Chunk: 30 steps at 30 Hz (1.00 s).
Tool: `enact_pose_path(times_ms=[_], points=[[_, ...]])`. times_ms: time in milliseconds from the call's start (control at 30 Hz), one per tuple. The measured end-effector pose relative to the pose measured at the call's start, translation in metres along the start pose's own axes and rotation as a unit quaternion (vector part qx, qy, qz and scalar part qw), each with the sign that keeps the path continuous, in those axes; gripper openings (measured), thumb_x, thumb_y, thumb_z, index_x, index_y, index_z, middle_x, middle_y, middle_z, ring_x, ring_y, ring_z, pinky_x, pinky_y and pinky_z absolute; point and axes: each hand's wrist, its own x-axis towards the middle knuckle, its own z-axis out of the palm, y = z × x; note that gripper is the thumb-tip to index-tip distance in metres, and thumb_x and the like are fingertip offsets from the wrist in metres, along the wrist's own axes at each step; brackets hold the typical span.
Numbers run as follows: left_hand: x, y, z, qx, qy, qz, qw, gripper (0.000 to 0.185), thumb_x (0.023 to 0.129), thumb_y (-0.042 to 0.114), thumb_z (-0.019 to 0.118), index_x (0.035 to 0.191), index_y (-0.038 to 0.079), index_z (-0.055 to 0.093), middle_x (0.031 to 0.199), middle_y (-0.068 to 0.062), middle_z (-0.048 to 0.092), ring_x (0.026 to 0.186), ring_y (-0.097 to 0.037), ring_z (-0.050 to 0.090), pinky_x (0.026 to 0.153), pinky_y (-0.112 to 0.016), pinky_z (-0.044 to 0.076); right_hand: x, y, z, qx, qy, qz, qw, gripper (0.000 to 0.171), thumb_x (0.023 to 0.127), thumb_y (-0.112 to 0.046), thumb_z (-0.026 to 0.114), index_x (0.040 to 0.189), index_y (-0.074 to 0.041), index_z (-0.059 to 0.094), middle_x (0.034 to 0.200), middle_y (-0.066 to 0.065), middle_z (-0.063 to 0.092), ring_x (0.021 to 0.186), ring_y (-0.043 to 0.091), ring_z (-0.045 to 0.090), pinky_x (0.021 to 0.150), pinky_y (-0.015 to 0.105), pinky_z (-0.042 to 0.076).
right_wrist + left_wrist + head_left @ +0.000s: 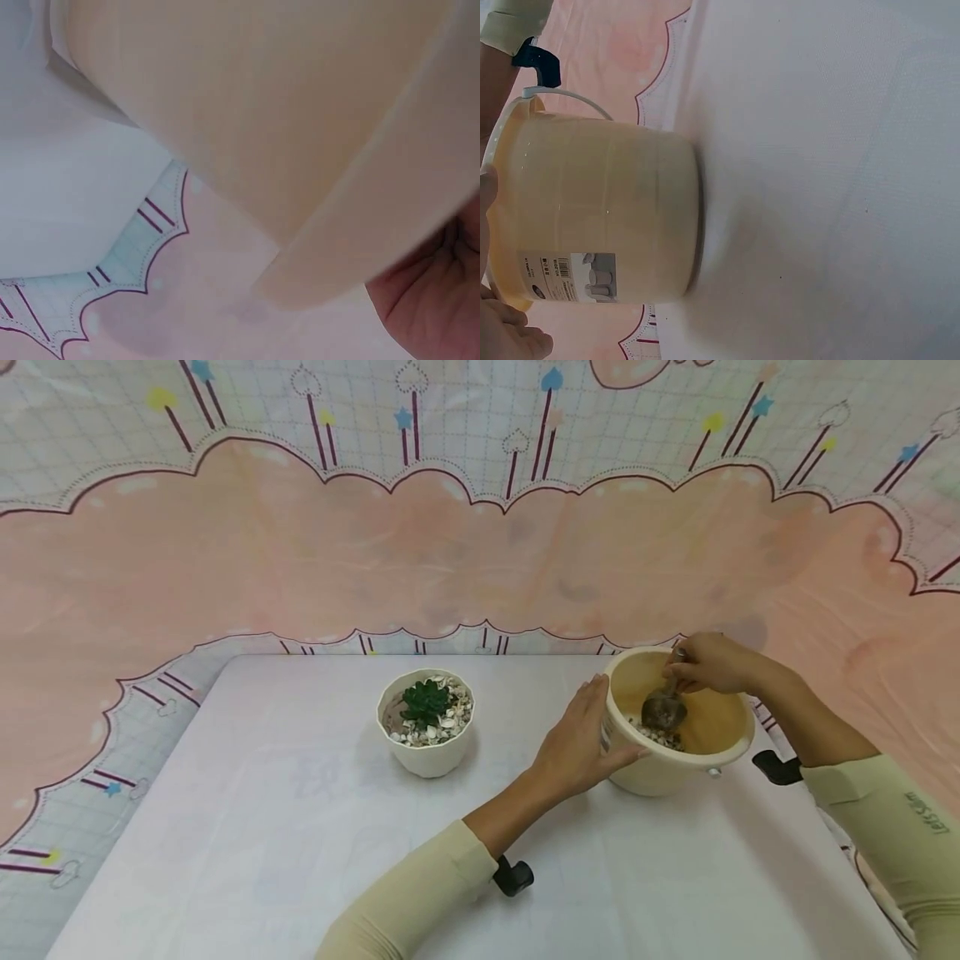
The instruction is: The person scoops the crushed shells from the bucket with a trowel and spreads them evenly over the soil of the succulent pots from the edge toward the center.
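A: If the scoop [664,710] tips while it is that full, little stones could fall out, I think. They might land on the white tabletop [300,827] and not back in the bucket [678,727].

B: Where is the bucket?

A: It stands on the tabletop, at the right of the head view, near the table's right edge. It is cream colored, with a thin handle hanging down and a label on its side. A few pebbles [654,735] lie at the bottom.

B: Could the bucket fall over?

A: Maybe. It looks nearly empty, so a hard push with the scoop could make it slide or tip toward that edge. That is only my guess.

B: What is the left hand [581,739] doing?

A: It lies flat against the bucket's left side, fingers out nearly straight and touching the wall. It is not wrapped around anything.

B: And the right hand [708,662]?

A: It reaches over the far rim, fingers curled tight around the scoop's handle. The scoop's dark bowl hangs down inside the bucket, just above the pebbles.

B: What else is there?

A: A small white pot [426,727] sits in the middle of the head view, well apart from the bucket. It holds a green succulent [425,700] with pale pebbles around it.
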Motion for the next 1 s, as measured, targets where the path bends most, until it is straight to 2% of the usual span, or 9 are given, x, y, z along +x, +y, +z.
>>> enact_pose_path(times_ms=[233,367,600,667,833,1000], points=[[0.002,-0.001,0.004,0.002,0.01,0.01,0.9999,0.11,0.092,0.056,0.079,0.167,0.005,0.017,0.17,-0.016,0.028,0.156,-0.029,0.026,0.121,-0.04,0.031,-0.009,0.016,-0.002,0.066,-0.019,0.041,0.997,0.026,0.109,-0.01,0.059,0.105,0.014,0.071,0.091,0.013,0.075,0.084,0.031,0.075,0.072,0.035,0.063],[0.003,0.0,0.006,0.001,0.012,0.011,0.9999,0.111,0.09,0.056,0.081,0.167,0.005,0.019,0.17,-0.015,0.03,0.155,-0.031,0.029,0.119,-0.041,0.034,-0.016,0.02,0.0,0.096,-0.011,0.067,0.993,0.028,0.108,-0.008,0.058,0.102,0.015,0.071,0.089,0.015,0.075,0.083,0.031,0.076,0.07,0.035,0.063],[0.002,0.001,0.004,-0.012,0.014,0.002,0.9998,0.113,0.088,0.054,0.083,0.168,0.006,0.019,0.17,-0.013,0.03,0.156,-0.027,0.028,0.118,-0.042,0.037,-0.026,0.018,0.011,0.139,-0.005,0.09,0.986,0.033,0.11,-0.011,0.056,0.107,0.019,0.07,0.088,0.019,0.076,0.077,0.029,0.077,0.067,0.034,0.063],[0.002,0.001,0.003,-0.015,0.014,-0.001,0.9998,0.113,0.088,0.054,0.083,0.168,0.007,0.019,0.17,-0.012,0.03,0.156,-0.026,0.028,0.118,-0.042,0.037,-0.029,0.017,0.014,0.172,0.007,0.105,0.979,0.035,0.111,-0.01,0.054,0.106,0.021,0.069,0.087,0.02,0.075,0.075,0.028,0.077,0.067,0.034,0.063],[0.0,-0.001,0.004,-0.022,0.019,-0.006,0.9996,0.114,0.087,0.053,0.084,0.168,0.008,0.019,0.17,-0.011,0.03,0.156,-0.026,0.028,0.117,-0.043,0.038,-0.035,0.01,0.022,0.263,0.036,0.155,0.952,0.037,0.111,-0.009,0.052,0.108,0.026,0.065,0.085,0.021,0.075,0.072,0.025,0.077,0.068,0.036,0.063],[-0.002,-0.002,0.004,-0.023,0.023,-0.002,0.9995,0.114,0.087,0.052,0.085,0.168,0.007,0.019,0.17,-0.011,0.03,0.156,-0.025,0.027,0.118,-0.043,0.037,-0.038,0.005,0.028,0.311,0.051,0.171,0.933,0.036,0.111,-0.009,0.051,0.107,0.023,0.067,0.083,0.019,0.075,0.07,0.023,0.077,0.068,0.035,0.063]])
